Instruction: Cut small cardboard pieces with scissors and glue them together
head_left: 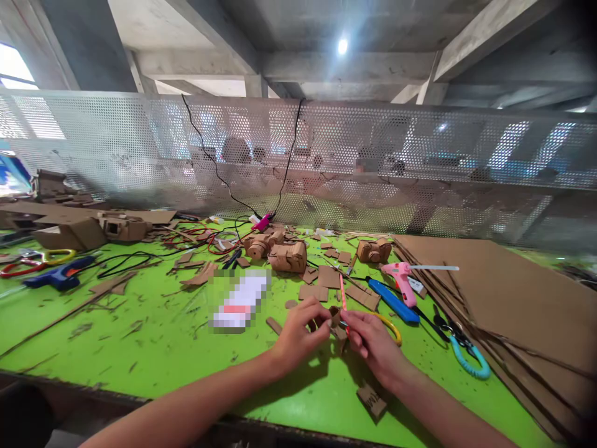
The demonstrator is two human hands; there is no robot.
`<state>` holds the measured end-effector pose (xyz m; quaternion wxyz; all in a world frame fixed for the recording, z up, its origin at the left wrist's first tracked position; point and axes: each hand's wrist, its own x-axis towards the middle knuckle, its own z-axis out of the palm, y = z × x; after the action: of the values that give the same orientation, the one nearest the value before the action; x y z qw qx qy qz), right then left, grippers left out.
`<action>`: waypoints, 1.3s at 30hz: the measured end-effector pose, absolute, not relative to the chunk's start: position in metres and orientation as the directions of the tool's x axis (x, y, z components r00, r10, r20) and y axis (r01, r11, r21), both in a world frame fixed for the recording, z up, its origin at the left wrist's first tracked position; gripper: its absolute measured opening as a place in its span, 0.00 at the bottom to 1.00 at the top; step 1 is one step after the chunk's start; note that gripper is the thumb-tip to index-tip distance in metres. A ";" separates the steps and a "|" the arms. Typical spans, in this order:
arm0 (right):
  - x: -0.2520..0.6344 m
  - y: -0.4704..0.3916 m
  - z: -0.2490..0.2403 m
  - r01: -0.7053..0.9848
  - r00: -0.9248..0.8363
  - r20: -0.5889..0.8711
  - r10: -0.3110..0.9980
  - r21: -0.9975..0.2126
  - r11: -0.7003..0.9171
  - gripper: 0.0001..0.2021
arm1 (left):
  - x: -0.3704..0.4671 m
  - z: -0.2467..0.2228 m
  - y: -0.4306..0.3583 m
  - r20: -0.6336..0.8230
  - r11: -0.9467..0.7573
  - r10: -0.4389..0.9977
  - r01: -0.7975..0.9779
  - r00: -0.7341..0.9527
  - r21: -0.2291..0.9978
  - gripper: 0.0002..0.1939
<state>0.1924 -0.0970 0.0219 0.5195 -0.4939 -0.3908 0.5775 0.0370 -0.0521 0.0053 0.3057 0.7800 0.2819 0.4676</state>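
Over the green table (186, 367), my left hand (303, 333) pinches a small folded cardboard piece (336, 316) between thumb and fingers. My right hand (370, 339) is closed at the other side of that piece, with a thin pink-and-white strip (342, 292) rising from its fingertips. Yellow-handled scissors (392, 326) lie partly hidden behind my right hand. A cardboard scrap with printed letters (372, 401) rests below my hands. Small flat cardboard pieces (313, 293) lie just beyond them.
A pink glue gun (403, 280), a blue cutter (393, 302) and teal-handled scissors (471, 361) lie to the right, beside large cardboard sheets (522, 298). Cardboard camera models (288, 256) stand farther back. A blue glue gun (60, 274) is at left. Behind is a perforated metal screen (140, 155).
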 end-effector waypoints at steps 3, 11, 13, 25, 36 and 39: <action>0.192 -0.098 0.022 -0.269 0.038 -0.183 0.982 -0.949 -0.166 0.24 | 0.037 0.008 -0.054 0.562 -0.670 0.709 0.158 0.425 0.725 0.07; 0.191 -0.098 0.017 -0.147 0.080 -0.121 0.989 -0.983 -0.109 0.26 | 0.035 0.009 -0.054 0.516 -0.639 0.742 0.220 0.427 0.737 0.07; 0.191 -0.097 0.016 -0.138 0.097 -0.115 0.989 -0.985 -0.101 0.26 | 0.035 0.007 -0.053 0.506 -0.631 0.747 0.220 0.431 0.744 0.08; 0.191 -0.100 0.015 -0.036 0.142 -0.035 0.989 -0.999 -0.030 0.25 | 0.037 -0.001 -0.055 0.428 -0.515 0.769 0.064 0.475 0.855 0.10; 0.192 -0.098 0.013 0.019 0.102 -0.020 0.995 -1.000 -0.022 0.24 | 0.037 0.008 -0.055 0.343 -0.455 0.804 0.131 0.487 0.881 0.07; 0.192 -0.097 0.012 0.019 0.080 -0.028 0.996 -0.999 -0.029 0.24 | 0.037 0.008 -0.053 0.323 -0.433 0.810 0.128 0.489 0.892 0.07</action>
<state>0.1919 -0.0974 0.0124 0.5074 -0.5317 -0.4774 0.4816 0.0369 -0.0534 0.0077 0.4303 0.7477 0.3137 0.3967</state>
